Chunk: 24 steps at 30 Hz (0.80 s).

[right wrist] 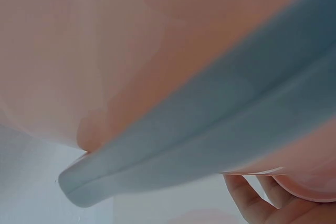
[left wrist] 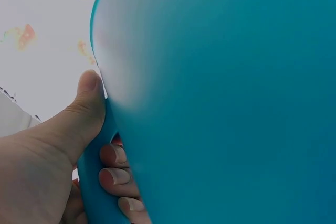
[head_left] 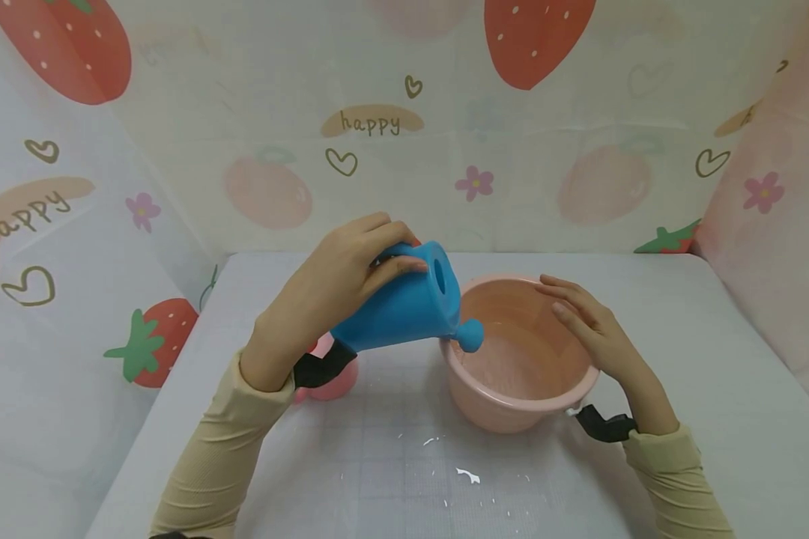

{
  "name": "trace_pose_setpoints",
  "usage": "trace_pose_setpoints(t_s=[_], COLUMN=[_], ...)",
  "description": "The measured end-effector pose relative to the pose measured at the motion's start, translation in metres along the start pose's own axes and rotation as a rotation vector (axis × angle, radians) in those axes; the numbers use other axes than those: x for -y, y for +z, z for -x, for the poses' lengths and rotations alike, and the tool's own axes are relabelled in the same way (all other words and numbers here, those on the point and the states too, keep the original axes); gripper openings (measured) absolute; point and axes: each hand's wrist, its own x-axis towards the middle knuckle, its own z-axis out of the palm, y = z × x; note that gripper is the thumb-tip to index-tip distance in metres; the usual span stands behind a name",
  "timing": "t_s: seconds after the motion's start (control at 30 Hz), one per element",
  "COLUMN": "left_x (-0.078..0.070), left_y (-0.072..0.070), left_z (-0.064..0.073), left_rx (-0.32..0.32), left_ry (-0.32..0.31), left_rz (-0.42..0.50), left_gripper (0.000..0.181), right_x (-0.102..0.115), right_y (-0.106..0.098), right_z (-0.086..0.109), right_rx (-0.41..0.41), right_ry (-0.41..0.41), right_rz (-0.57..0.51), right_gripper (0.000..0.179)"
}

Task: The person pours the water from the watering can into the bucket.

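Nearest, water drops (head_left: 468,476) lie on the tabletop (head_left: 377,509) in front of the basin; a wet patch like this could let the basin slide if it were pushed.

Farther in, a pink thing (head_left: 337,382) stands partly hidden behind the left wrist; a low sweep of that arm might knock it.

The pink basin (head_left: 502,415) stands upright on the tabletop. The blue watering can (head_left: 398,311) is held up at its left, tilted, with the spout head (head_left: 470,335) just over the basin's left rim. That close to the edge, a small drift left could send any water outside. Tipping further might also spill some from the can's wide top opening (head_left: 440,275).

The 2 hands are apart. The left hand (head_left: 344,266) is clamped on the can's handle, fingers wrapped round it; damp skin could let the can roll. The right hand (head_left: 596,326) rests on the basin's right rim, fingers fairly straight; pressing hard on that side alone might tip the basin.

Farthest, behind the tabletop, hangs a strawberry-print sheet (head_left: 431,198), well apart from the can.
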Motion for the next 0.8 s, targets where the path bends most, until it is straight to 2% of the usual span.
trace_pose_setpoints(t_s=[0.8], left_x=[-0.0028], left_y=[-0.0002], left_z=[-0.0059], left_rx=[0.022], left_ry=[0.043], left_rz=[-0.014], left_gripper=[0.023], right_x=[-0.0003], right_y=[-0.0002], right_z=[-0.0007], right_rx=[0.003], right_ry=[-0.002], right_rz=[-0.009], right_gripper=[0.036])
